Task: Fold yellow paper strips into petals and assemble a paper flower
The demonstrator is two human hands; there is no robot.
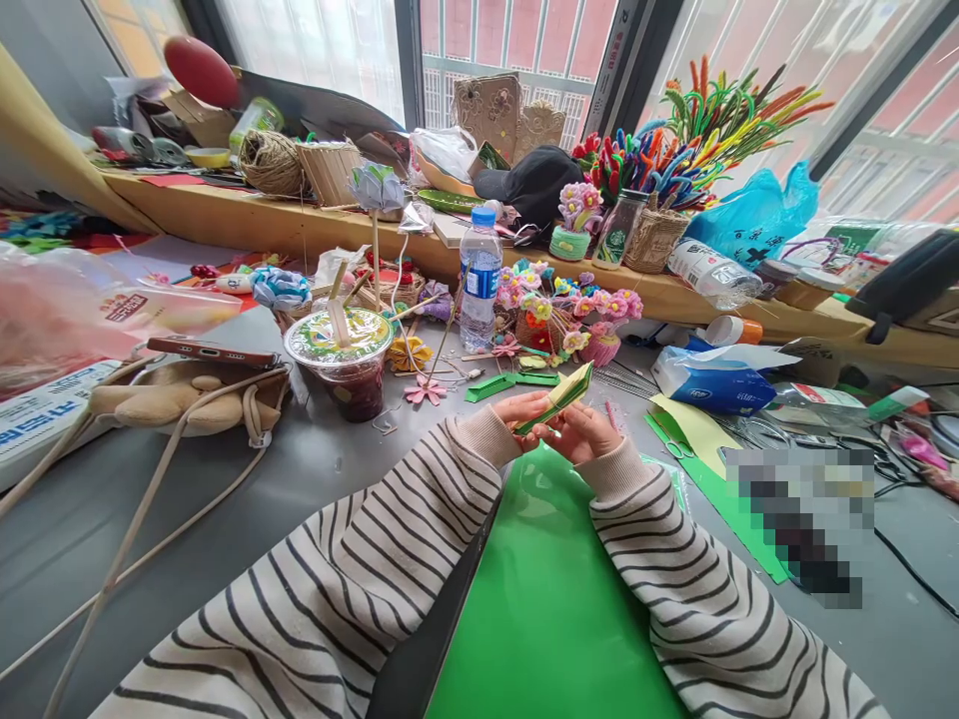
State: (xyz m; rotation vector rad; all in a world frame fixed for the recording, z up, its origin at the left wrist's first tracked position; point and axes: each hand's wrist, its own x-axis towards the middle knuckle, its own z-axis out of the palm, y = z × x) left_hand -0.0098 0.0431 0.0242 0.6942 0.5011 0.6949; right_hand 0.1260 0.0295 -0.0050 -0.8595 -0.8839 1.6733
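A folded strip of yellow and green paper [567,389] is held up between both hands above the desk. Fingers of my left hand [519,410] are closed on its lower left end. My right hand [582,431] pinches it from the right, near its lower edge. Just behind the hands lie folded green paper pieces [511,383] on the grey desk. Under my forearms is a glossy green sheet [554,599]. Green-handled scissors [678,449] lie to the right, by a yellow sheet [693,429] and a green paper strip [738,519].
A lidded drink cup [352,384] and a water bottle [479,285] stand beyond my hands. To the left, a phone [212,351] rests on a beige bag [169,399]. A blue tissue pack [711,384] lies right. Crafted flowers and pipe cleaners [741,120] crowd the back ledge.
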